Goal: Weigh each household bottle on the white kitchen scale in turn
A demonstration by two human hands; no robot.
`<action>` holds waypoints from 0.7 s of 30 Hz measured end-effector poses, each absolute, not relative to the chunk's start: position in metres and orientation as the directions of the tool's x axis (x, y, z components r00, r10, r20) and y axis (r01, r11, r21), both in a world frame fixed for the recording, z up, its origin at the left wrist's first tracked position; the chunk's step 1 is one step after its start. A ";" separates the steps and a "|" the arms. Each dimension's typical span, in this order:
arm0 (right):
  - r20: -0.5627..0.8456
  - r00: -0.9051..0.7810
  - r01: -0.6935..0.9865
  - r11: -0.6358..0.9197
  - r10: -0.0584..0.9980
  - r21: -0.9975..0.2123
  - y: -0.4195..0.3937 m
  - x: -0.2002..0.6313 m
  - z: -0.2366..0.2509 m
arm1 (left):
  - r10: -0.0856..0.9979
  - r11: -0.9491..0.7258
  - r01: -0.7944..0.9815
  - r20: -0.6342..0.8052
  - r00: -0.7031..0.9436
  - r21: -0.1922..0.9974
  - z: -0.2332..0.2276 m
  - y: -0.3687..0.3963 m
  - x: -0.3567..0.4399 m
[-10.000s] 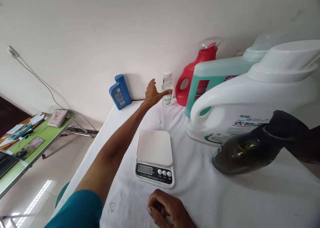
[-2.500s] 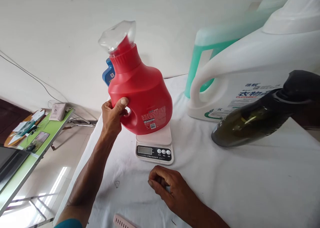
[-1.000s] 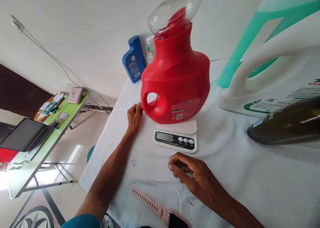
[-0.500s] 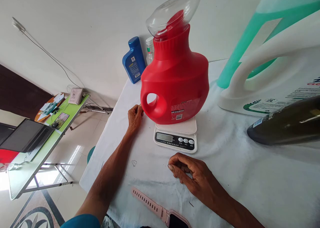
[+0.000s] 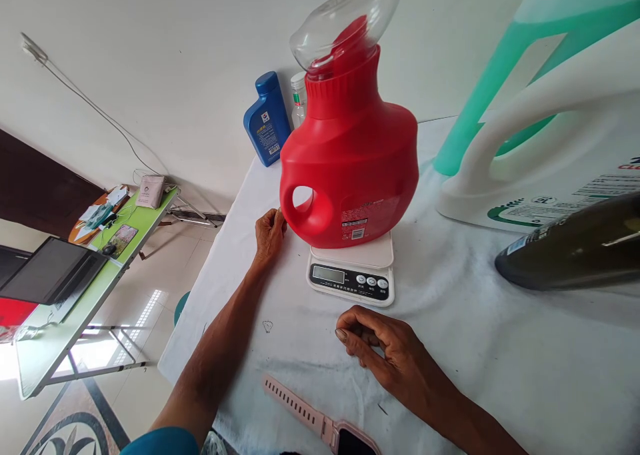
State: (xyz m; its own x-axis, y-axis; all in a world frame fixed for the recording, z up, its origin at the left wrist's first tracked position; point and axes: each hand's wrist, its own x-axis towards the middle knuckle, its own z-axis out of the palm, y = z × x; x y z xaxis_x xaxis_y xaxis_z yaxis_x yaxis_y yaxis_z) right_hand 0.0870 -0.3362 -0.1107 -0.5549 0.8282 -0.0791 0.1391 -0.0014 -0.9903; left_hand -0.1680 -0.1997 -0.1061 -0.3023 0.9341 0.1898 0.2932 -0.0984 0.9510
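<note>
Blue bottle (image 5: 267,118) by wall; pink watch (image 5: 320,422) near edge

The scale (image 5: 350,278) display is too small to read. The red jug (image 5: 350,168) hides most of a clear bottle (image 5: 299,102). The right edge cuts off the white jug (image 5: 550,155), green jug (image 5: 500,62) and dark bottle (image 5: 570,248); the bottom edge cuts the pink watch (image 5: 310,418).

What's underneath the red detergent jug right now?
The red jug stands on a white kitchen scale; its display and buttons show in front. The jug's base hides most of the weighing platform.
</note>
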 end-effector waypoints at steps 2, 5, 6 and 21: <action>-0.075 -0.555 0.140 0.004 0.828 -0.990 -0.336 0.087 -0.110 | 0.918 -0.139 0.294 0.235 -0.320 0.946 -0.100 -0.204 -0.164; -0.060 -0.557 0.139 0.022 0.829 -0.990 -0.336 0.088 -0.110 | 0.849 -0.281 0.322 0.391 -0.355 0.904 -0.083 -0.213 -0.154; -0.059 -0.557 0.140 0.024 0.829 -0.990 -0.337 0.088 -0.109 | 0.822 -0.332 0.333 0.443 -0.356 0.883 -0.074 -0.216 -0.150; -0.093 -0.579 0.161 0.002 0.810 -0.987 -0.337 0.090 -0.118 | 0.914 -0.317 -0.128 0.267 -0.305 0.940 -0.007 -0.199 -0.098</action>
State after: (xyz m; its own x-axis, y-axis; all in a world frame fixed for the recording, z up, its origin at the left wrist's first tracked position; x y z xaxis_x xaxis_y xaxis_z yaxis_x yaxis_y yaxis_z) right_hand 0.0897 -0.3374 -0.1184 -0.5788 0.8102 -0.0927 0.1608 0.0019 -0.9870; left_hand -0.0981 -0.1987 -0.0066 -0.3055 0.9141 0.2665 -0.1285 -0.3169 0.9397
